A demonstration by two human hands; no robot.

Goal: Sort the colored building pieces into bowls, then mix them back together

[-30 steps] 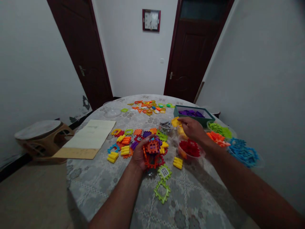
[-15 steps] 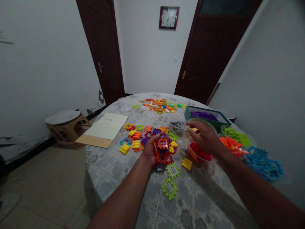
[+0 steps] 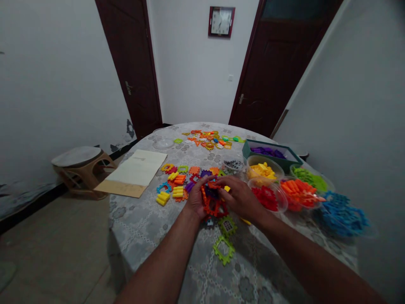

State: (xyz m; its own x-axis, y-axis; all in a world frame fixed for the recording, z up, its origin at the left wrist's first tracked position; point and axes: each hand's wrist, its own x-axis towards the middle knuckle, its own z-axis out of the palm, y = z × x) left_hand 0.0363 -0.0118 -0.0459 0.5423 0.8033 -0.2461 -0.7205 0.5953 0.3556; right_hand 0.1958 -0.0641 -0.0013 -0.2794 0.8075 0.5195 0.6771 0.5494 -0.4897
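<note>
My left hand (image 3: 195, 202) is wrapped round the left side of a box-like assembly of orange toothed interlocking blocks (image 3: 210, 206), held just above the table. Fingers of my right hand (image 3: 243, 197) are closed at the top right of the same assembly, by a raised orange piece; their tips are partly hidden. Dark purple shows inside the opening. Below the hands lie a green window block (image 3: 227, 226) and a green open-frame block (image 3: 223, 250). Yellow block pieces (image 3: 163, 198) and mixed toothed blocks lie to the left.
On the right stand bowls of yellow pieces (image 3: 263, 170), red pieces (image 3: 266, 198), orange pieces (image 3: 299, 193), green pieces (image 3: 311, 179) and blue pieces (image 3: 344, 215). Behind them is a green box (image 3: 292, 158) with purple pieces. Paper (image 3: 141, 166) lies left; a mixed block pile (image 3: 207, 139) lies further back.
My right hand has moved left and down from over the yellow bowl to the assembly. The assembly's orange windowed face has tilted out of sight. My view has shifted slightly.
</note>
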